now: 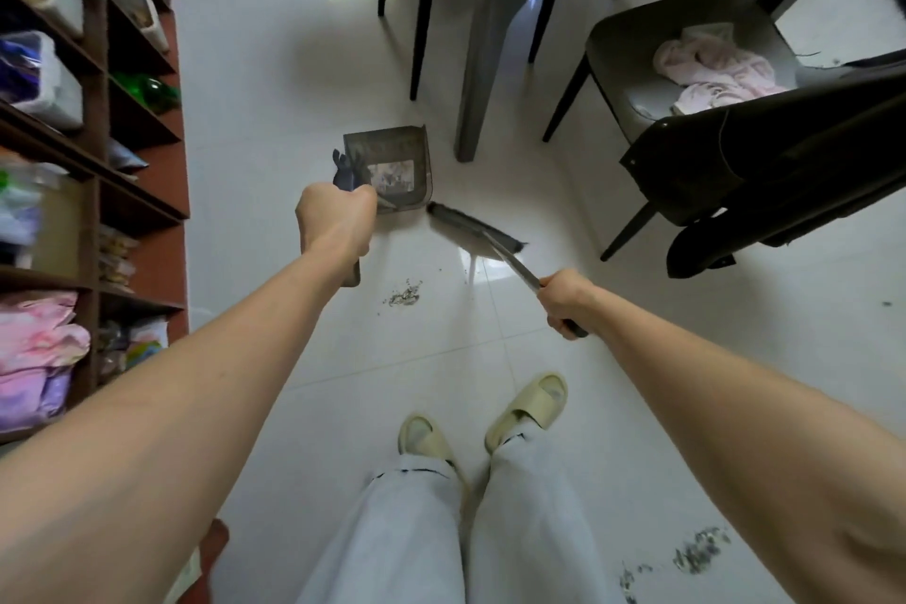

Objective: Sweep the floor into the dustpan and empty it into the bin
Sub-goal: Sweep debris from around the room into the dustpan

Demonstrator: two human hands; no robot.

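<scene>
Both forearms reach forward over pale trousers and two yellow slippers [483, 417]. Left hand [336, 223]: fingers curled tight round the upright handle of the dustpan [392, 162], whose pan sits on the white tiled floor [274, 88] just beyond the knuckles, some debris inside it. Right hand [564, 299]: fingers wrapped round the broom [475, 231] handle; its dark bristle head lies on the floor ahead of the fingertips, just beside the pan's right corner. Between the two hands, nearer the feet, lies a small debris pile [404, 295]; a second scatter [696, 554] lies under the right forearm. Beyond the broom stand a table leg [483, 64] and a dark chair [686, 59] bearing pink cloth; shelving [93, 113] lines the far left.
</scene>
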